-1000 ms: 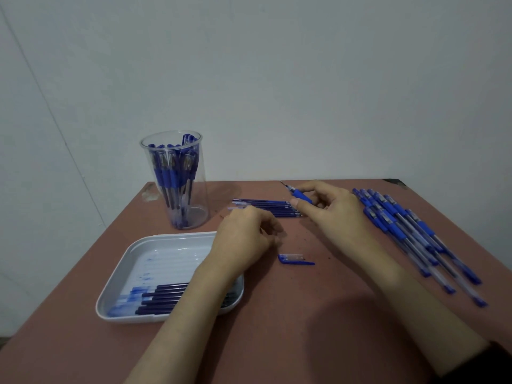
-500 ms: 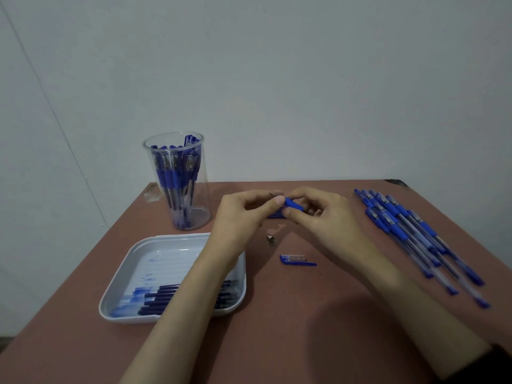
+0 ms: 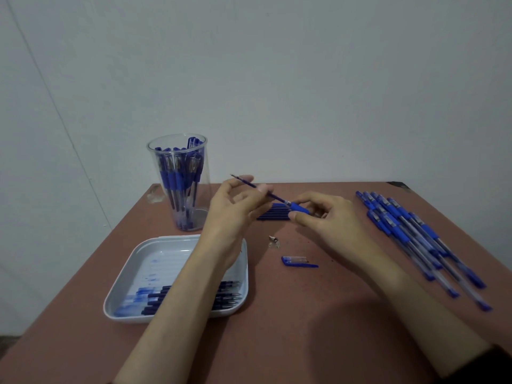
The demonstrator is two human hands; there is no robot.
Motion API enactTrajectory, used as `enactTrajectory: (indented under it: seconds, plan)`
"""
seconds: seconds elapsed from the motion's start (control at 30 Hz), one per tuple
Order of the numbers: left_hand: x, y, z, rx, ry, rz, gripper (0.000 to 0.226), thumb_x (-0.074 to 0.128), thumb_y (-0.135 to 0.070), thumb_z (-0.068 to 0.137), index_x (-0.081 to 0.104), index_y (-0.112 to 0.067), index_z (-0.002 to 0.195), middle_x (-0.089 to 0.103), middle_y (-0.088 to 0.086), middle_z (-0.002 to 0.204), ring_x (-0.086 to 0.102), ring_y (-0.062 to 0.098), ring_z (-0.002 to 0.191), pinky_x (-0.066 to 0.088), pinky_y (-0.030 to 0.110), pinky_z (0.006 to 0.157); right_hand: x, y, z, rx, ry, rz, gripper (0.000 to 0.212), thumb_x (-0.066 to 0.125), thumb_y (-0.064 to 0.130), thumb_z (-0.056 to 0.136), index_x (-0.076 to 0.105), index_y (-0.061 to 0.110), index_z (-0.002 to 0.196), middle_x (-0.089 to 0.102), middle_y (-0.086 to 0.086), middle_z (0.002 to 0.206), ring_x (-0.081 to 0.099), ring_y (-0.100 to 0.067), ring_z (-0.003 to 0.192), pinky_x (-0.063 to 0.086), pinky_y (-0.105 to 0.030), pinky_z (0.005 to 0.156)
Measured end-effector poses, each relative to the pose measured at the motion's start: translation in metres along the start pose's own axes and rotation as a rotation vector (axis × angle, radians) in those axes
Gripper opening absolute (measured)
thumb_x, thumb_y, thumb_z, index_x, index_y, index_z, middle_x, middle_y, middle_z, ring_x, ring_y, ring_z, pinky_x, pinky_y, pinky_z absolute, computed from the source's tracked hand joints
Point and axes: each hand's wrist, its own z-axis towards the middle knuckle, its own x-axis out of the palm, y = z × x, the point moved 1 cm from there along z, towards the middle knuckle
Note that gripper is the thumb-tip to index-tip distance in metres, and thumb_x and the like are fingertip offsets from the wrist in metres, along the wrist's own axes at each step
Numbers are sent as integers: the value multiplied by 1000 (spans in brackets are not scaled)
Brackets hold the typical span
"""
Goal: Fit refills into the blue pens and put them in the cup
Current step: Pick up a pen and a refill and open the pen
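Thin dark refill (image 3: 277, 197) juts slanting from blue pen (image 3: 299, 208).

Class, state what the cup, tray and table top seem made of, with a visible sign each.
Cup: clear glossy plastic, probably; pens show through. Tray: white plastic, seemingly; smooth moulded rounded rim. Table top: matte reddish-brown, laminate or painted wood.

Cup (image 3: 199, 214) back left on table (image 3: 318, 314); tray (image 3: 155, 261) before it; loose pens (image 3: 410, 234) right; cap (image 3: 296, 261) centre.
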Motion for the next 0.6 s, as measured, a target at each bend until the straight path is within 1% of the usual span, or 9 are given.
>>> enactTrajectory:
  seconds: [0.1, 0.17, 0.23, 0.3, 0.37, 0.4, 0.47, 0.53, 0.6]
  plan:
    - [1, 4, -1, 53, 23, 145, 18, 61, 3, 85, 66, -11, 94, 71, 3, 84, 67, 11, 80, 53, 22, 76, 1, -2, 1, 0, 19, 44, 12, 73, 16, 82, 74, 23, 91, 62, -14, 74, 48, -3, 56, 40, -9, 53]
    - [3, 1, -4, 113, 16, 144, 15, 60, 2, 87, 66, -11, 92, 71, 5, 86, 68, 14, 85, 54, 25, 79, 1, -3, 1, 3, 20, 80, 12, 73, 15, 82, 74, 23, 92, 60, -11, 72, 48, -5, 58, 40, -10, 53]
    - [6, -6, -5, 194, -9, 118, 15, 58, -1, 89, 65, -13, 95, 72, 6, 84, 70, 18, 87, 56, 27, 79, -2, -4, 2, 14, 2, 108, 12, 73, 14, 82, 74, 23, 91, 56, -4, 69, 46, -3, 57, 39, -8, 52]
    - [9, -18, -3, 331, -51, 176, 20, 57, -2, 91, 64, -17, 102, 72, 4, 83, 70, 18, 87, 55, 27, 79, -5, -7, 5, 33, -31, 96, 11, 74, 16, 82, 74, 25, 89, 55, -1, 69, 47, -3, 57, 39, -10, 53]
    - [12, -33, 4, 494, -87, 307, 25, 54, -4, 93, 61, -23, 108, 69, 3, 82, 68, 15, 85, 54, 25, 80, -7, -14, 8, 44, -71, 30, 12, 74, 21, 82, 73, 32, 84, 56, -2, 68, 47, -6, 59, 40, -20, 58]
    - [15, -41, 11, 557, -89, 381, 28, 53, -5, 94, 60, -25, 112, 67, 2, 82, 67, 13, 83, 54, 25, 81, -9, -17, 9, 53, -95, 0, 13, 74, 23, 81, 71, 35, 81, 55, -1, 66, 47, -8, 60, 39, -25, 60]
    - [19, -51, 30, 632, -50, 607, 35, 51, -7, 95, 57, -27, 122, 62, -1, 84, 63, 12, 80, 52, 23, 81, -11, -21, 12, 70, -136, -17, 16, 73, 24, 81, 68, 38, 76, 51, 1, 63, 45, -11, 61, 38, -29, 61]
    - [22, -50, 53, 666, 35, 999, 42, 48, -7, 96, 52, -25, 133, 54, 0, 88, 56, 16, 81, 45, 23, 78, -14, -23, 13, 77, -166, -19, 18, 73, 25, 81, 67, 40, 74, 49, 1, 62, 45, -13, 61, 40, -31, 62]
    - [22, -37, 74, 621, 154, 1337, 42, 48, -7, 96, 52, -24, 134, 51, 3, 93, 50, 19, 84, 37, 26, 75, -16, -23, 14, 76, -188, -23, 20, 72, 26, 81, 65, 41, 71, 50, -2, 62, 45, -14, 60, 41, -32, 61]
